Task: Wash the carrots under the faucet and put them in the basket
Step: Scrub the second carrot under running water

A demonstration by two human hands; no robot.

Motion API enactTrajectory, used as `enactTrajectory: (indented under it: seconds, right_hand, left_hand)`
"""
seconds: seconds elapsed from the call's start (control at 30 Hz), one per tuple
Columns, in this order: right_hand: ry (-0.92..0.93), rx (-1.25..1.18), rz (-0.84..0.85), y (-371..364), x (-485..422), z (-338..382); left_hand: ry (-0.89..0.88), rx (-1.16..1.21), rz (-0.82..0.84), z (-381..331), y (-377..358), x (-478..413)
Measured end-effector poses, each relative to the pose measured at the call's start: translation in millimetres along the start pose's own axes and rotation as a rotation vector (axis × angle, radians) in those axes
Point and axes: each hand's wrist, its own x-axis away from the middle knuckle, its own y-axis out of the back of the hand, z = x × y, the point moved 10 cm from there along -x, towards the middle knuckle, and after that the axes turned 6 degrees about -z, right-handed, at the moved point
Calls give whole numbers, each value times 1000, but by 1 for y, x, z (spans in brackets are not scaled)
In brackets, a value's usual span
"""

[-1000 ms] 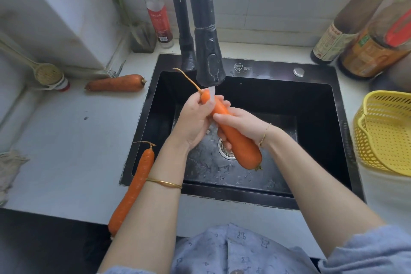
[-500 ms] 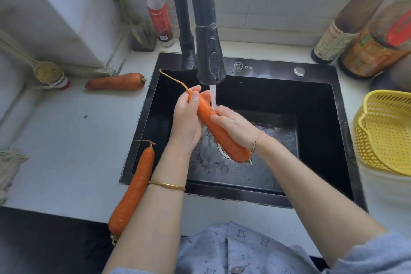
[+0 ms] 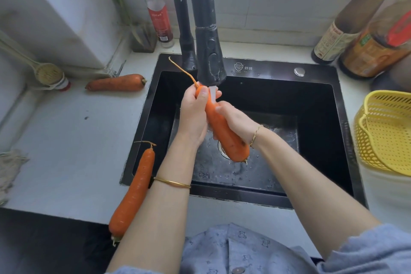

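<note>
Kitchen worktop [image 3: 66, 140], black sink [image 3: 266, 66]. Fingers [image 3: 203, 95] of left hand [image 3: 193, 115] and right hand [image 3: 235, 120] curl round one carrot [image 3: 222, 131] above the sink, under the faucet [image 3: 209, 51] stream: washing step. Two more carrots [image 3: 133, 189] lie left of the sink. Next, likely: carry it to the basket [image 3: 387, 131], right of the sink.

I hold one carrot [image 3: 222, 131] slanted under the running faucet [image 3: 210, 60]; a long carrot [image 3: 133, 193] and a short carrot [image 3: 115, 82] lie on the desk [image 3: 66, 140] to the left; the yellow basket [image 3: 387, 131] sits to the right.

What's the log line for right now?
step: rinsing carrot under faucet | left hand: grips carrot | right hand: grips carrot | basket: no carrots visible | aside: far carrot, near carrot
</note>
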Motion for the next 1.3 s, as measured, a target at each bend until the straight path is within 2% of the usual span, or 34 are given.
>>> enactTrajectory:
  seconds: [0.23, 0.47, 1.07, 1.3]
  right_hand:
    - [64, 48, 33, -4, 1, 10]
    - [-77, -76, 41, -3, -5, -6]
    - [-80, -102, 95, -3, -13, -14]
    - [-92, -99, 63, -2, -16, -11]
  left_hand:
    - [17, 27, 4, -2, 3, 0]
    - [18, 59, 47, -6, 2, 1]
    - [18, 28, 90, -1, 5, -1]
    - [62, 99, 68, 3, 10, -7]
